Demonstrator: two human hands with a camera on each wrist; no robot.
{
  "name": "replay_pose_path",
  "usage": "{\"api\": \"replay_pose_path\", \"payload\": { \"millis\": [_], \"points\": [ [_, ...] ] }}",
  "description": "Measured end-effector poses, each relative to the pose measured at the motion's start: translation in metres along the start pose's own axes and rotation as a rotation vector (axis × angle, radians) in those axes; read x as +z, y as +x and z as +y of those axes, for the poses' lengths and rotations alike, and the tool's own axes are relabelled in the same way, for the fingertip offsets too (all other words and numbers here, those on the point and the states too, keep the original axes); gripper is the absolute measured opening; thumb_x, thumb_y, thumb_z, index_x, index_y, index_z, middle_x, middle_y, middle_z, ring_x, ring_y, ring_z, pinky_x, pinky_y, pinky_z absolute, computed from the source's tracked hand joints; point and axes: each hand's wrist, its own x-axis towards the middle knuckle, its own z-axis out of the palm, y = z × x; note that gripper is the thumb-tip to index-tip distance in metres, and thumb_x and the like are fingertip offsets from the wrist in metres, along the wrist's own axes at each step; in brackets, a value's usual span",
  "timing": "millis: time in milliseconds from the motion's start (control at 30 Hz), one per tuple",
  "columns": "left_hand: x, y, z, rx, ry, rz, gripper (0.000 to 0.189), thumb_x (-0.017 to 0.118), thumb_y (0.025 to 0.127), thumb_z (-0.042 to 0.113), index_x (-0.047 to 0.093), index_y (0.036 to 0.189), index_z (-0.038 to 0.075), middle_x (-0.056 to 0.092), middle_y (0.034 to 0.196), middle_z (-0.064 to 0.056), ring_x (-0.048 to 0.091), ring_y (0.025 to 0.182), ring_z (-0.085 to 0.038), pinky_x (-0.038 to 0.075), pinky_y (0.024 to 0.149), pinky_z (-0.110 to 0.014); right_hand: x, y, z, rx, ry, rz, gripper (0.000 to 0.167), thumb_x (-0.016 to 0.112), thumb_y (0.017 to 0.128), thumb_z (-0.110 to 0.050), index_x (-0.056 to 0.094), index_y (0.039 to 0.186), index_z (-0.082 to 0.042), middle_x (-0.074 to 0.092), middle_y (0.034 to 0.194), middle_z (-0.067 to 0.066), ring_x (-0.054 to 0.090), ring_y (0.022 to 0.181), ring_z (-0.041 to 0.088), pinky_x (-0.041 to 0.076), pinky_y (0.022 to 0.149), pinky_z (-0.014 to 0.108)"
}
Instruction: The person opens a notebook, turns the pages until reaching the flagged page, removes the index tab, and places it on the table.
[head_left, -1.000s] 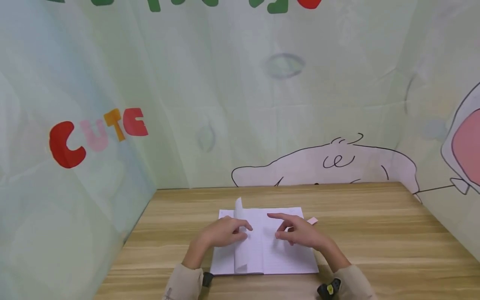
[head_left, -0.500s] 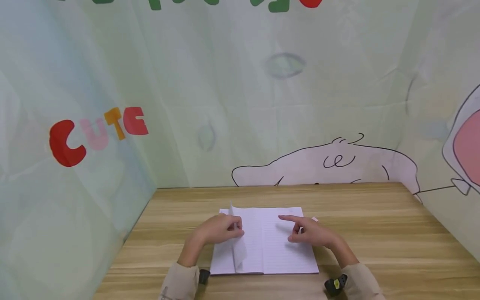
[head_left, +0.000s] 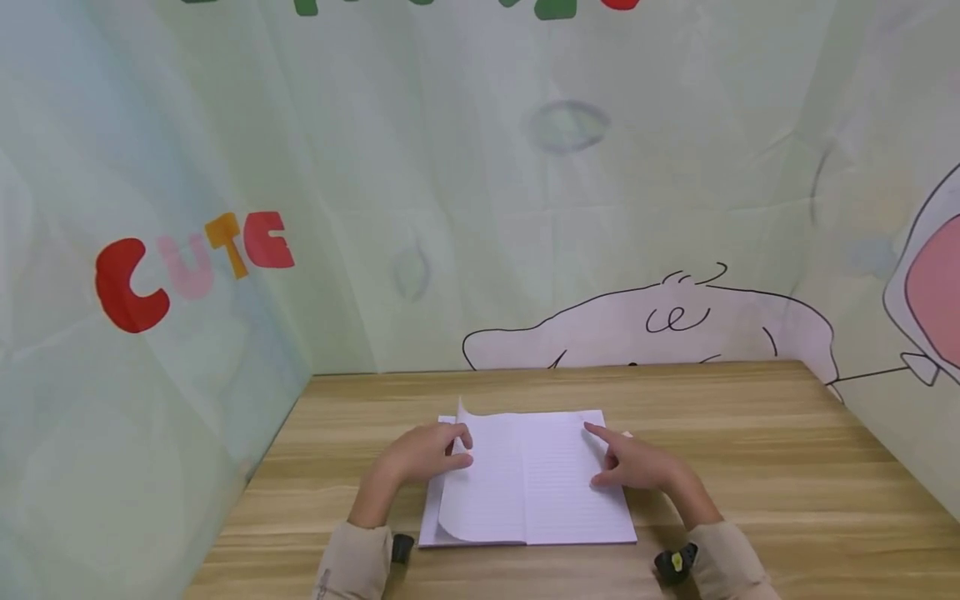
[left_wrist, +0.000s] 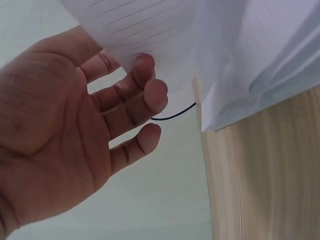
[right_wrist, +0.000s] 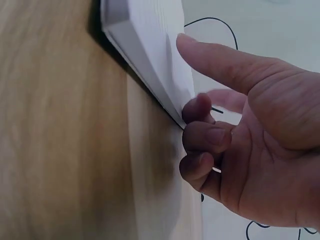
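An open notebook (head_left: 558, 508) with lined white pages lies on the wooden table. My left hand (head_left: 427, 452) is at its left side, holding the edge of a turned page (head_left: 487, 492) between thumb and fingers. That page bows up from the leaves below, its upper corner raised. In the left wrist view the lined sheet (left_wrist: 135, 22) passes in front of my thumb and behind my fingertips (left_wrist: 156, 95). Over the right edge, my right hand (head_left: 637, 462) reaches with index finger extended toward the upper right corner. Its thumb (right_wrist: 215, 57) lies along the page, while other fingers curl beside the edge.
A small pink item (head_left: 628, 434) shows partly behind the right hand. The wooden tabletop (head_left: 750, 450) extends around the notebook, bounded by a printed curtain (head_left: 420, 167) at the back and sides. Black devices (head_left: 677, 563) sit at both wrists.
The left hand has moved left with the page, which now lies over toward the left side, less upright. The right hand has shifted right to the notebook's right edge.
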Motion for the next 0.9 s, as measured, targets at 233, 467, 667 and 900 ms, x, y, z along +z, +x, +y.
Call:
{"api": "replay_pose_path", "payload": {
  "millis": [233,467,667,900],
  "points": [
    [0.002,-0.001,-0.007,-0.029,0.048,0.015,0.029,0.074,0.089,0.015,0.066,0.115,0.008,0.065,0.112,-0.013,0.061,0.105,-0.031,0.047,0.093,-0.050,0.005,0.002,-0.002,0.125,-0.055,0.058,0.092,0.084,0.081,-0.018,0.030,0.151,0.009,0.059,0.095,0.015,0.055,0.086,0.025,0.047,0.079,0.040],
    [0.001,-0.004,-0.009,-0.104,0.042,-0.037,0.037,0.077,0.088,0.015,0.067,0.123,0.009,0.063,0.127,-0.016,0.057,0.120,-0.033,0.042,0.102,-0.052,0.009,0.003,-0.001,0.184,-0.081,0.077,0.093,0.084,0.081,-0.023,0.031,0.150,0.011,0.038,0.149,0.033,0.038,0.138,0.046,0.031,0.110,0.057],
    [-0.002,-0.008,-0.008,-0.159,0.024,-0.079,0.040,0.077,0.088,0.017,0.066,0.126,0.009,0.061,0.132,-0.016,0.054,0.125,-0.034,0.040,0.105,-0.053,0.011,0.004,-0.001,0.173,-0.114,0.075,0.089,0.082,0.083,-0.024,0.034,0.149,0.011,0.038,0.150,0.032,0.035,0.140,0.046,0.029,0.111,0.058],
    [0.000,-0.008,-0.011,-0.213,-0.002,-0.124,0.041,0.077,0.088,0.018,0.069,0.127,0.010,0.063,0.132,-0.011,0.054,0.125,-0.031,0.039,0.106,-0.051,0.012,0.004,-0.006,0.191,-0.130,0.087,0.084,0.081,0.084,-0.022,0.036,0.149,0.009,0.041,0.148,0.032,0.038,0.137,0.047,0.032,0.110,0.058]
  ]
}}
